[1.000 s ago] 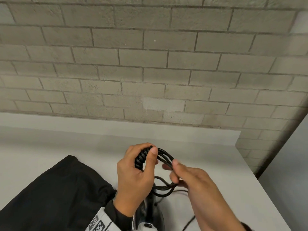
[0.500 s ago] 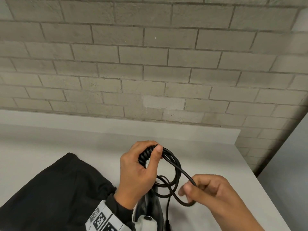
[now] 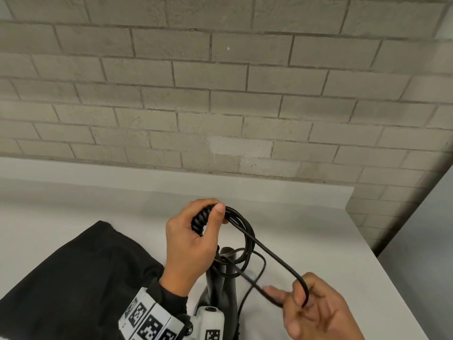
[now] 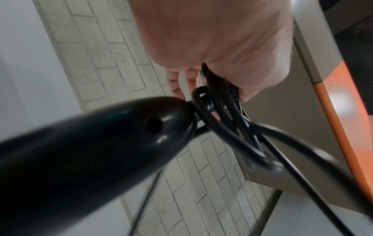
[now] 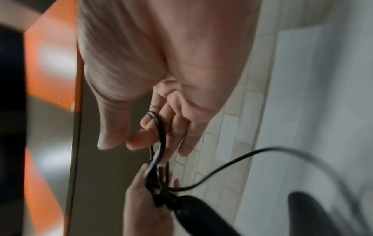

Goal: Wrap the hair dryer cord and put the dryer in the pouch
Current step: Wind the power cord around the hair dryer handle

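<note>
From the head view, the left hand [image 3: 193,244] is curling its fingers and thumb around the bunched loops of the black cord [image 3: 247,238] at centre frame, while the right hand [image 3: 321,312] at lower right is hooking a strand over 1 bent finger, the black hair dryer [image 3: 221,283] standing between the wrists beside the dark pouch [image 3: 73,278] lying at lower left on the white table [image 3: 318,231]. In the left wrist view, the dryer's handle is filling the lower left, with coils gathering under the fingers [image 4: 175,83]. In the right wrist view, the fingers [image 5: 175,127] are closing loosely on the strand at centre.
</note>
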`<act>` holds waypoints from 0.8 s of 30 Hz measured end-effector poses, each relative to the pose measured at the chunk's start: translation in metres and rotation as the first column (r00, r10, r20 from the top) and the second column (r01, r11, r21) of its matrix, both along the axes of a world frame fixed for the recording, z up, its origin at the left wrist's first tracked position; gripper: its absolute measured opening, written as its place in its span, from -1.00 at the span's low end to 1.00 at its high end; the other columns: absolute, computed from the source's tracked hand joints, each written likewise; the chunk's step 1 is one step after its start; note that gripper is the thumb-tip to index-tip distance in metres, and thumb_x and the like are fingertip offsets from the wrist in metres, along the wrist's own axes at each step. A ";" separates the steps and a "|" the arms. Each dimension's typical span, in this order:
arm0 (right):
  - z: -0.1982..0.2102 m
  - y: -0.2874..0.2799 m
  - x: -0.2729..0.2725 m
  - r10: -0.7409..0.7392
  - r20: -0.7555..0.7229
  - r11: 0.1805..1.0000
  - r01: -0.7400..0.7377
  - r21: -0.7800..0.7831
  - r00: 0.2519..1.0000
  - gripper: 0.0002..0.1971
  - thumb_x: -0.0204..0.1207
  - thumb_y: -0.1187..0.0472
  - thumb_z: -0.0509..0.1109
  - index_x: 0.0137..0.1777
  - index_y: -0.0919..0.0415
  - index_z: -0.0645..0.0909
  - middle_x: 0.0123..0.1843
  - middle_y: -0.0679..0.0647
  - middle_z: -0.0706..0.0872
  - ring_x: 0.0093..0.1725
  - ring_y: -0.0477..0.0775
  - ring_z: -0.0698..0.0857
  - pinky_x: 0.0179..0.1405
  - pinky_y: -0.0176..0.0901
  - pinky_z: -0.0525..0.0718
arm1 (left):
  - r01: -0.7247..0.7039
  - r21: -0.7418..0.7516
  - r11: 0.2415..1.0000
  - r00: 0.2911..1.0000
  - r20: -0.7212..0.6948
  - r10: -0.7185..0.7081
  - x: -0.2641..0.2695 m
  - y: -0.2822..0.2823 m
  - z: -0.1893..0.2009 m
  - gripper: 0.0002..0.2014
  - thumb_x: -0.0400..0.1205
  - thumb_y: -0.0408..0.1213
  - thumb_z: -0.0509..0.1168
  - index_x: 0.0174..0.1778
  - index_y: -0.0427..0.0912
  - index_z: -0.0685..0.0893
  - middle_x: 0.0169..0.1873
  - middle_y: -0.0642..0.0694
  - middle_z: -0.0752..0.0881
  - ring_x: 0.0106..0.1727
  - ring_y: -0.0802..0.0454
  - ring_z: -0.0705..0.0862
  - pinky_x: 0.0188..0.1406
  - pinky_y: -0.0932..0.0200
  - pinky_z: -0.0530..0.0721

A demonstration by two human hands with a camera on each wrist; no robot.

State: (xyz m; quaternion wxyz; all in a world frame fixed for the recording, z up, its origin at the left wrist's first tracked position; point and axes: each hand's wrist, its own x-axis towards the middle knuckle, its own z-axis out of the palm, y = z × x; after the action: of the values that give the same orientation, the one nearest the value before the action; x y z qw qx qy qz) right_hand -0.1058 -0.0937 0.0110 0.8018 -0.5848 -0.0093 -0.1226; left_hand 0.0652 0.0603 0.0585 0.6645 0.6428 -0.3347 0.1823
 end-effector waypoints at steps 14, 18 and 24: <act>-0.053 -0.065 -0.057 -0.295 -0.247 0.947 0.249 -0.202 0.923 -0.56 0.04 0.03 0.76 -0.43 0.40 0.69 -0.29 0.41 0.78 -0.32 0.33 0.78 -0.25 -0.31 0.71 | -0.094 -0.018 0.995 0.995 -0.045 0.093 0.021 0.021 -0.006 -0.76 0.65 -0.02 0.29 -0.10 -0.09 0.76 -0.30 0.11 0.80 -0.24 0.19 0.77 -0.15 0.40 0.66; -0.030 -0.061 -0.059 -0.387 -0.205 0.859 0.270 -0.434 0.899 -0.40 -0.04 -0.31 0.70 -0.55 0.29 0.67 -0.59 -0.01 0.61 -0.59 -0.18 0.58 -0.49 -0.60 0.43 | -0.054 -0.007 0.999 0.998 -0.044 0.053 0.019 0.018 -0.007 -0.74 0.64 -0.03 0.31 -0.08 -0.14 0.79 -0.27 0.07 0.81 -0.22 0.14 0.79 -0.13 0.31 0.71; -0.020 -0.045 -0.054 -0.587 -0.122 0.753 0.485 -0.444 0.801 -0.33 0.00 -0.39 0.66 -0.61 0.28 0.59 -0.61 0.13 0.49 -0.59 -0.16 0.43 -0.45 -0.57 0.34 | 0.012 -0.060 0.998 0.992 -0.127 -0.019 0.015 0.012 -0.006 -0.82 0.62 -0.04 0.35 -0.10 -0.04 0.77 -0.28 0.00 0.83 -0.22 0.03 0.85 -0.11 0.03 0.83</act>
State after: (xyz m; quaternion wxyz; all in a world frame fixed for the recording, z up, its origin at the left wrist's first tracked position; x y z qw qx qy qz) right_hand -0.1598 -0.1390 -0.0086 0.5927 -0.7209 0.2383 -0.2686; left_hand 0.0798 0.0719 0.0522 0.7046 0.6306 -0.2909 0.1454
